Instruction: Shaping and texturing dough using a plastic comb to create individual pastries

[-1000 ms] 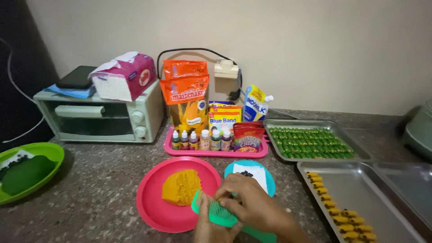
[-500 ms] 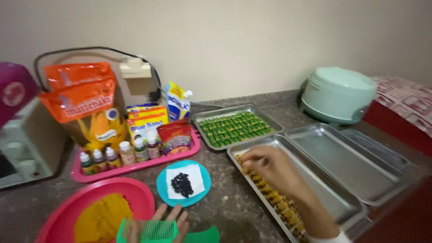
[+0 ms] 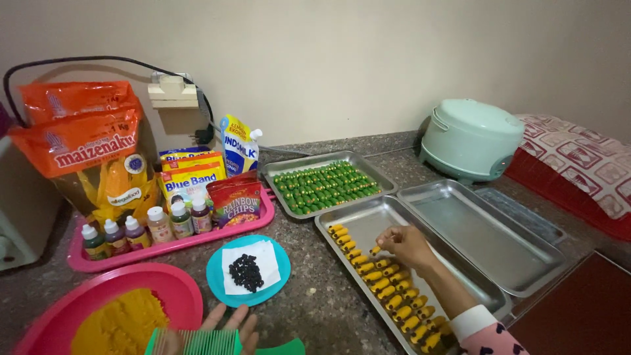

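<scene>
The right hand (image 3: pixel 406 244) is stretched out over the middle metal tray (image 3: pixel 368 220), its fingers pinched together around a small yellow dough piece (image 3: pixel 375 250) that is held at the fingertips, at the hand's near-left edge. The piece is poised at the head of a second row of yellow pieces (image 3: pixel 388 289); that row runs away from the grip towards the near-right corner of the tray, alongside the forearm, so its long axis lies diagonally, parallel with the tray's long side. A first row (image 3: pixel 348 246) lies just to the left of the grip, and bare tray floor is left beyond the hand, on its far side. The left hand (image 3: pixel 227 323) is well apart, down at the near edge of the view, fingers spread open and resting flat behind a green comb-like mould (image 3: pixel 194 342), with nothing clasped. Just beyond that hand a blue plate (image 3: pixel 279 269) with dark chips (image 3: pixel 245 272) on white paper is seen, and to its left a pink plate (image 3: pixel 177 289) of yellow dough (image 3: pixel 121 325). The right hand is by far the nearer to the rows.
</scene>
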